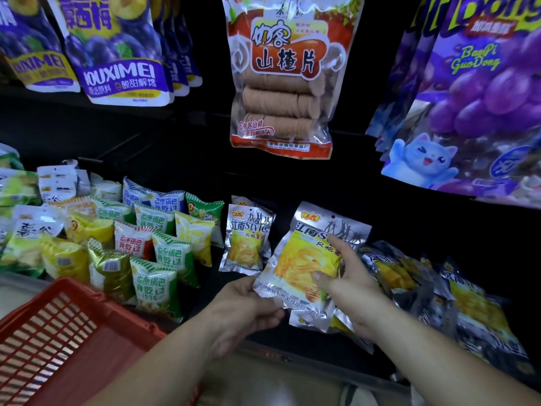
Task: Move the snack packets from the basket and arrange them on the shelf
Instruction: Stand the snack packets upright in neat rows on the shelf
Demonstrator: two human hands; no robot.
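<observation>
task's thing: a silver foil snack packet (304,259) with a yellow crisp picture on its front was held in the air just above the dark shelf (213,291), tilted, its top leaning away to the right.
left hand: the left hand (251,306) gripped the packet's lower left corner, fingers curled under the bottom seam.
right hand: the right hand (348,279) gripped the packet's right side, thumb pressed on the front and forefinger up along the edge.
under the packet: more silver foil showed just below it, against the right palm; whether that was a second packet in the hand or one lying on the shelf could not be told.
target spot: a matching silver packet (246,238) stood upright just to the left, and a row of dark foil packets (409,273) lay near on the right; the gap between them looked like the place.
basket: the red plastic lattice basket (58,332) sat at lower left, only partly in view.
handling: the packet was probably light, air-puffed and crinkly, with slick foil and brittle crisps inside; squeezing the middle could crush them.
where to hold: the flat sealed seams at top and bottom looked the safest grip.
neighbours: green and white snack packets (158,253) filled the shelf further left.
</observation>
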